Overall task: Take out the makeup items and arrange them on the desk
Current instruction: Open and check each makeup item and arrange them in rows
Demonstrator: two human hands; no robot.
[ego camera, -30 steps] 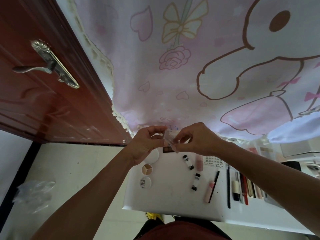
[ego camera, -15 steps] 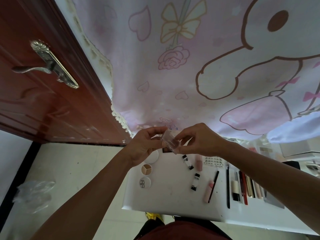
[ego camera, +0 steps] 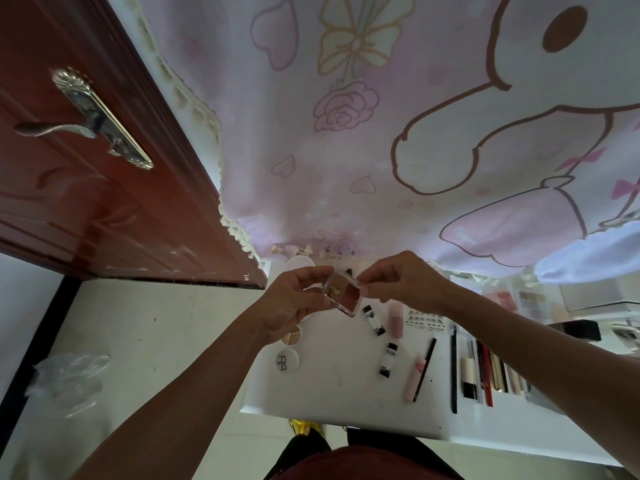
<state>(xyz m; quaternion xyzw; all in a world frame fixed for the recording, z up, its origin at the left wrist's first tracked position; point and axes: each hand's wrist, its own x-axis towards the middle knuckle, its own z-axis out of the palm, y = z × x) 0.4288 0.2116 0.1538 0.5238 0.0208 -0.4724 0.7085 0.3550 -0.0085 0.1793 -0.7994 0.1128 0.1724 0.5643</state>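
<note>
A small clear square palette with gold and pink pans hangs above the white desk, tilted so its pans face the camera. My left hand grips its left side; my right hand pinches its right corner. On the desk lie round compacts, two small black-capped bottles, a pink tube, a pink stick and several pens and pencils in a row.
A brown door with a metal handle stands at left. A pink cartoon curtain hangs behind the desk. Crumpled clear plastic lies on the floor at left. More palettes sit at the desk's far right.
Both hands have turned the palette, so its coloured pans now face the camera; earlier it showed mostly its clear edge. The hands stayed in about the same place above the desk.
</note>
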